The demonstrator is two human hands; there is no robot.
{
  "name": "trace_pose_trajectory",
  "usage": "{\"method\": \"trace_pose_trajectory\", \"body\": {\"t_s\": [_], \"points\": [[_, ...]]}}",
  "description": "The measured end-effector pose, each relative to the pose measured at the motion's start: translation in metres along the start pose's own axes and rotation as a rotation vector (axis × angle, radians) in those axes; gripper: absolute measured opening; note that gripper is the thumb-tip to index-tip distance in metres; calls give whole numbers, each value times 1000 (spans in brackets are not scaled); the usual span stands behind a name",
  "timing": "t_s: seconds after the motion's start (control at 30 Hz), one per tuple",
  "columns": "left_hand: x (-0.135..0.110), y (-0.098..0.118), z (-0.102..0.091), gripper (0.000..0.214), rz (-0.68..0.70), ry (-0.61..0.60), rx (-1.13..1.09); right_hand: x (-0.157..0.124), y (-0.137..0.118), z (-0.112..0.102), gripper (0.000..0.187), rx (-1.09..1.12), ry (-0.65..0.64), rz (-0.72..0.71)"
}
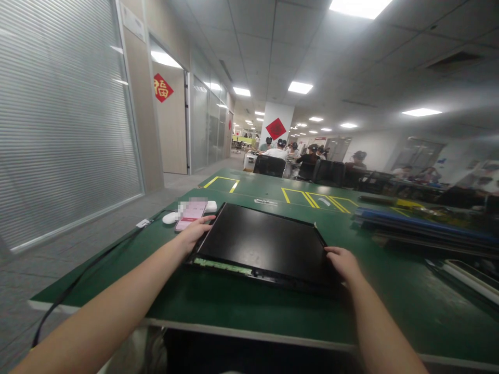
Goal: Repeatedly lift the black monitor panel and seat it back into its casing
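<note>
A black flat display panel [265,239] lies before me on the green table [249,306], its dark screen facing up. Along its near edge runs a green circuit strip [222,266]. My left hand [195,232] grips the panel's left edge, fingers reaching over the rim. On the opposite side my right hand [343,262] holds the right edge, with the thumb and fingers closed at the rim. The undersides of both grips are hidden. Just beyond my left hand are a phone [191,215] with a lit screen and a white mouse [170,218].
At the right lies a blurred stack of long blue and dark panels [405,223], with a white-edged frame [471,278] nearer me. Yellow tape outlines [312,200] mark the far tabletop. A black cable [86,275] crosses the left edge. People sit at tables farther off.
</note>
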State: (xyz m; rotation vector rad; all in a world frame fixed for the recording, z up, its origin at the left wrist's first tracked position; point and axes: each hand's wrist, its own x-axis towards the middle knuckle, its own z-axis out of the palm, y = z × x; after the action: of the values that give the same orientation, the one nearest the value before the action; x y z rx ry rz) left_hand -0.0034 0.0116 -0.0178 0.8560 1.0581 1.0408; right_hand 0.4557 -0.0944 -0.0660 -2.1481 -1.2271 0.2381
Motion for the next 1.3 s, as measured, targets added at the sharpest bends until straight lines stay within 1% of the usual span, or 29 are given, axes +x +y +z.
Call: {"method": "trace_pose_trajectory", "body": {"t_s": [0.1, 0.27, 0.33, 0.4, 0.5, 0.63, 0.7, 0.83, 0.93, 1.0, 1.17, 1.3], "points": [[-2, 1, -2, 65, 8, -21, 34, -1, -2, -1, 36, 9, -9, 25], [-3, -2, -5, 41, 29, -86, 117, 1, 0, 1, 33, -7, 2, -10], [-3, -2, -6, 33, 51, -75, 163, 1, 0, 1, 34, -21, 0, -23], [-3, -1, -6, 28, 64, -39, 232, 0, 0, 2, 35, -33, -15, -19], [-4, 2, -5, 26, 64, 13, 343, -2, -1, 2, 35, -50, -22, -17], [-7, 3, -4, 20, 86, 42, 380, -5, -4, 1, 32, -58, 2, -48], [-8, 3, -4, 19, 121, 68, 403, -7, -7, 0, 31, -68, 15, -58], [-10, 3, -5, 17, 207, 80, 481, -11, -12, -4, 28, -91, 28, -50], [-10, 2, -4, 19, 302, 139, 522, -13, -15, -5, 26, -79, 41, -63], [-9, 2, -3, 17, 329, 164, 569, -13, -15, -5, 26, -68, 51, -73], [-11, 1, -1, 9, 349, 152, 715, -12, -13, -3, 28, -73, 67, -100], [-13, 1, 0, 8, 342, 125, 737, -11, -12, -2, 30, -51, 50, -94]]}}
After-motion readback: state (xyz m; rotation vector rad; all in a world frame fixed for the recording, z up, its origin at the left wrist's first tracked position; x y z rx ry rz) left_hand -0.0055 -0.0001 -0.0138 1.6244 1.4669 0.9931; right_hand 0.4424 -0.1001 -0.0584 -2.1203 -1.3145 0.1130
